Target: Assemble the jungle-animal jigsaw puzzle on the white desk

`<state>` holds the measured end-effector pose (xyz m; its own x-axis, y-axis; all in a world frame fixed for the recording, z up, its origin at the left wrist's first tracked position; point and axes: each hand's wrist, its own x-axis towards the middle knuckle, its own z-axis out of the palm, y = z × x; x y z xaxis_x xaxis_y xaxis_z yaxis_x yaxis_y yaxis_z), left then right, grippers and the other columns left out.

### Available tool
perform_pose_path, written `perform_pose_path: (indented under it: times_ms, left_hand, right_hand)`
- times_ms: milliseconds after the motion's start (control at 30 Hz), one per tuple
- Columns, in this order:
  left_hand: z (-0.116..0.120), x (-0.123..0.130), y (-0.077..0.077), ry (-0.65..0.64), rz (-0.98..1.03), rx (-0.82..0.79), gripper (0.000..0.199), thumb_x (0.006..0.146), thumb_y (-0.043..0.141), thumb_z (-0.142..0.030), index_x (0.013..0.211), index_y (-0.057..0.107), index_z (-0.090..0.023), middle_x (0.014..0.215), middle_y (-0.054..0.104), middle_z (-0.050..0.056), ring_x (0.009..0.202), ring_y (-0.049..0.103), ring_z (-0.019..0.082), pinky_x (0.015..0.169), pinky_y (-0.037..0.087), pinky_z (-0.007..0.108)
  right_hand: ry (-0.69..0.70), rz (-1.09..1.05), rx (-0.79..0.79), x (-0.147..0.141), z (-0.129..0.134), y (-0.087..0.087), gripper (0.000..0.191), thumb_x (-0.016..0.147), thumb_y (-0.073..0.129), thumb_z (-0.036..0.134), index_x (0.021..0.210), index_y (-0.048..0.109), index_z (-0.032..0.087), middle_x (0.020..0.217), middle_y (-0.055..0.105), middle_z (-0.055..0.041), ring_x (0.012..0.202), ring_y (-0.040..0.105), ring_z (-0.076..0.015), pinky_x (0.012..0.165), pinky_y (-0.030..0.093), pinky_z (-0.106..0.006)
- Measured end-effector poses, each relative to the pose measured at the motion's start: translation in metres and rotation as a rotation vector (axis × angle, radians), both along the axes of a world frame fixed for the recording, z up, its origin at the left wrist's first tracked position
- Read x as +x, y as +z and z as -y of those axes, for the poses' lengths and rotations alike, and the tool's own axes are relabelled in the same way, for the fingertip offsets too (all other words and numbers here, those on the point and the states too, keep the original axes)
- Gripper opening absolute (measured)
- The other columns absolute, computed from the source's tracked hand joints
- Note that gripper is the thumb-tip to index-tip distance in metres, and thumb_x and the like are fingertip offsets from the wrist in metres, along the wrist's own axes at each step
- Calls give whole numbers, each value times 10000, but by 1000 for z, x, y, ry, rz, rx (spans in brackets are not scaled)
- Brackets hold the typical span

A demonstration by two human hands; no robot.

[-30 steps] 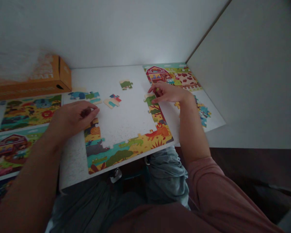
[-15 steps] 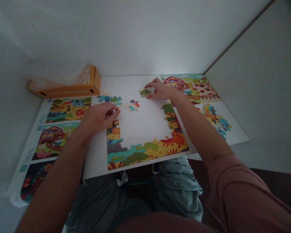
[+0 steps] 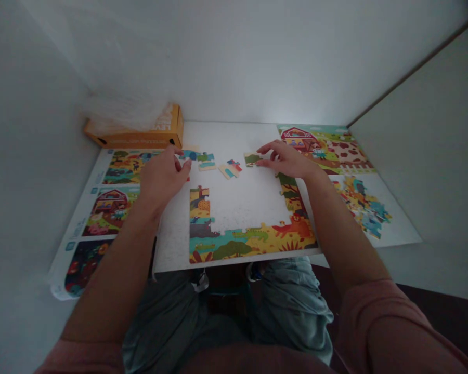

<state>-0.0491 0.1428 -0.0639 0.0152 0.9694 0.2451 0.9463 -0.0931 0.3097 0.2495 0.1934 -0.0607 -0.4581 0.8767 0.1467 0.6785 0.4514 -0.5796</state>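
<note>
Risk of a slip, with the green-topped jigsaw piece (image 3: 252,159) only under the loosely curled right hand (image 3: 284,160), firmness of hold unclear, and the open, empty-looking left hand (image 3: 164,174) just beside the loose blue pieces (image 3: 195,155), easily nudged.

One left hand (image 3: 164,174), one right hand (image 3: 286,161), one orange cardboard box (image 3: 140,139), one part-built jigsaw border (image 3: 249,244), five printed puzzle scenes (image 3: 119,166), three left, two right
</note>
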Motion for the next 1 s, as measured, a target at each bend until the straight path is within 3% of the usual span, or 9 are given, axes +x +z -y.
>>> perform_pose_path:
  times_ms: [267, 433, 567, 700, 1000]
  left_hand:
    - [3, -18, -1, -19, -59, -71, 399, 681, 337, -530, 989, 395, -284, 1006, 411, 22, 820, 435, 193, 655, 335, 305]
    - [7, 1, 2, -66, -65, -33, 446, 707, 324, -504, 1093, 311, -282, 1092, 305, 23, 866, 408, 204, 666, 312, 306]
    - [8, 17, 0, -141, -1, -44, 499, 706, 314, -520, 1117, 313, -236, 1122, 235, 33, 843, 402, 183, 651, 281, 300]
    - [4, 15, -6, -195, 131, -53, 529, 672, 355, -543, 1067, 386, -191, 1102, 243, 42, 840, 370, 149, 657, 243, 288]
    - [2, 15, -14, -169, 151, -6, 512, 671, 372, -516, 1057, 388, -179, 1109, 246, 58, 819, 389, 151, 634, 257, 307]
  right_hand:
    - [-170, -79, 132, 21, -2, -4, 205, 702, 438, 319, 892, 481, 258, 768, 503, -10, 607, 434, -115, 553, 355, -268]
    - [-232, -5, 154, 15, -2, -3, 178, 683, 447, 318, 852, 492, 286, 743, 512, 2, 638, 466, -137, 583, 377, -292]
    - [-213, 0, 160, 8, 3, 3, 170, 678, 445, 328, 841, 493, 316, 767, 517, 5, 676, 476, -158, 596, 383, -317]
    - [-191, -18, 159, 9, 2, 1, 185, 690, 424, 344, 861, 486, 309, 776, 517, -2, 668, 475, -157, 580, 384, -313]
    - [-166, -42, 161, 9, 0, -3, 214, 686, 429, 357, 866, 499, 265, 745, 516, -38, 641, 474, -165, 569, 369, -319]
